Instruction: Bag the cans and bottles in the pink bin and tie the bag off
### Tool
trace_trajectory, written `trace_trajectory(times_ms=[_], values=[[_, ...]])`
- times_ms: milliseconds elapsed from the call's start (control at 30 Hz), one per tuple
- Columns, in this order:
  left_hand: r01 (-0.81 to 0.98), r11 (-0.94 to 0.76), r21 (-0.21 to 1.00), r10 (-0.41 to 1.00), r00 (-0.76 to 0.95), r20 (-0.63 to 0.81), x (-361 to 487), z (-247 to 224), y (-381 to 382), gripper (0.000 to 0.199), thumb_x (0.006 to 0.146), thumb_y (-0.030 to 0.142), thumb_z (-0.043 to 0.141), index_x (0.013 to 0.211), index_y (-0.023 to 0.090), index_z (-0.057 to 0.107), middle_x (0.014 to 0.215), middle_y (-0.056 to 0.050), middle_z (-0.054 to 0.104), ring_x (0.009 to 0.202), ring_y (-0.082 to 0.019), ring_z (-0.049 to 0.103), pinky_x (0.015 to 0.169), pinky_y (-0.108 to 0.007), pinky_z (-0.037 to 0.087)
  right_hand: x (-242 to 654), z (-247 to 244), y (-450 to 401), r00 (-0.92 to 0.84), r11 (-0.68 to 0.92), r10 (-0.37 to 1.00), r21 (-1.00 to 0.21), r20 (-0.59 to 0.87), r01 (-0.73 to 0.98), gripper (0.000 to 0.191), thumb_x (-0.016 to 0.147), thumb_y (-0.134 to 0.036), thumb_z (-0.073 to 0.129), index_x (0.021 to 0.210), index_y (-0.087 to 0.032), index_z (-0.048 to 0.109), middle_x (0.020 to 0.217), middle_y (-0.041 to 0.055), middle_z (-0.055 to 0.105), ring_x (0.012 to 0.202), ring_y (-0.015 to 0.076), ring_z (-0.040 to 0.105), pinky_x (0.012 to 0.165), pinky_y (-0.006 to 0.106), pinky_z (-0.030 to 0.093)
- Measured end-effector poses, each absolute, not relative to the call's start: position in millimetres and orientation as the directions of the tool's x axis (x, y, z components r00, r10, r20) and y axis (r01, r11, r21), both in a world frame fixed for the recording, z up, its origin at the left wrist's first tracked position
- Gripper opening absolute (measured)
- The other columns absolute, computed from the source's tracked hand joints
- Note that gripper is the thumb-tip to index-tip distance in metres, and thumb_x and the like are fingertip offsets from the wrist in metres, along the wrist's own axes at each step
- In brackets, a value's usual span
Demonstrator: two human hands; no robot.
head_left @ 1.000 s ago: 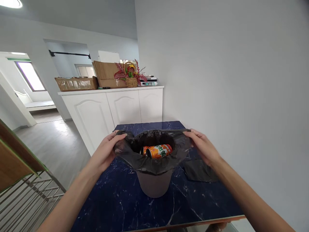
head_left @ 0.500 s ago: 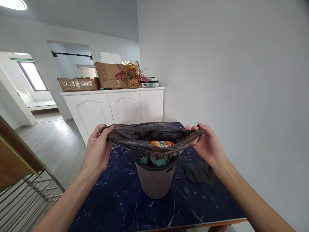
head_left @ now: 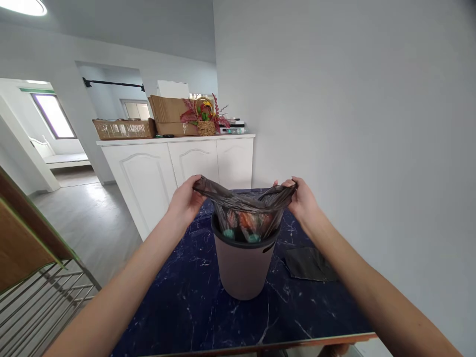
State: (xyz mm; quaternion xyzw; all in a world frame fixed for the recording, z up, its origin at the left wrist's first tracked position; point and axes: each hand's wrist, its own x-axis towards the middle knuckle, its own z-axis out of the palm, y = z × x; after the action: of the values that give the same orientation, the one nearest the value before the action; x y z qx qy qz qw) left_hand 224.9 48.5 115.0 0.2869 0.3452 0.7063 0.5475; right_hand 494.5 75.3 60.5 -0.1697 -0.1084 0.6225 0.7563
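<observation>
Up and inward come both hands since the last frame, the left hand (head_left: 188,198) and the right hand (head_left: 302,198) each pinching one end of the black bag (head_left: 249,203) between thumb and fingers! Its mouth stretches between them above the bin (head_left: 243,267), the lower part still inside, orange and green shapes showing through the thin plastic.
</observation>
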Motion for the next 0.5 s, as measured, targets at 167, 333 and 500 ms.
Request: trace_trajectory(times_ms=[167,333,500], values=[[-0.638,-0.161,0.753,0.966,-0.257,-0.011,234,114,68,0.027,0.091,-0.002,0.06,0.075,0.019,0.056,0.065,0.002,0.06,0.058,-0.012,0.061,0.063,-0.025,0.057,489,65,91,0.22,0.175,0.972,-0.377,-0.077,-0.909,0.033,0.108,-0.018,0.04,0.077,-0.027,0.032,0.054,-0.0133,0.038,0.041,0.0084,0.044,0.064,0.03,0.069],[-0.664,-0.134,0.735,0.977,-0.213,-0.014,259,110,76,0.022,0.091,-0.002,0.063,0.08,0.017,0.059,0.069,-0.001,0.065,0.061,-0.015,0.066,0.064,-0.027,0.058,476,64,106,0.238,0.186,0.966,-0.36,-0.105,-0.914,0.033,0.108,-0.018,0.04,0.077,-0.027,0.033,0.054,-0.0139,0.038,0.041,0.0071,0.045,0.066,0.028,0.069],[-0.665,-0.148,0.733,0.971,-0.237,-0.019,274,109,100,0.018,0.093,0.004,0.071,0.084,0.017,0.062,0.074,-0.002,0.068,0.062,-0.015,0.068,0.065,-0.027,0.057,471,61,127,0.291,0.225,0.947,-0.364,-0.139,-0.904,0.031,0.108,-0.018,0.037,0.079,-0.027,0.034,0.056,-0.0135,0.04,0.041,0.0062,0.046,0.066,0.025,0.067]])
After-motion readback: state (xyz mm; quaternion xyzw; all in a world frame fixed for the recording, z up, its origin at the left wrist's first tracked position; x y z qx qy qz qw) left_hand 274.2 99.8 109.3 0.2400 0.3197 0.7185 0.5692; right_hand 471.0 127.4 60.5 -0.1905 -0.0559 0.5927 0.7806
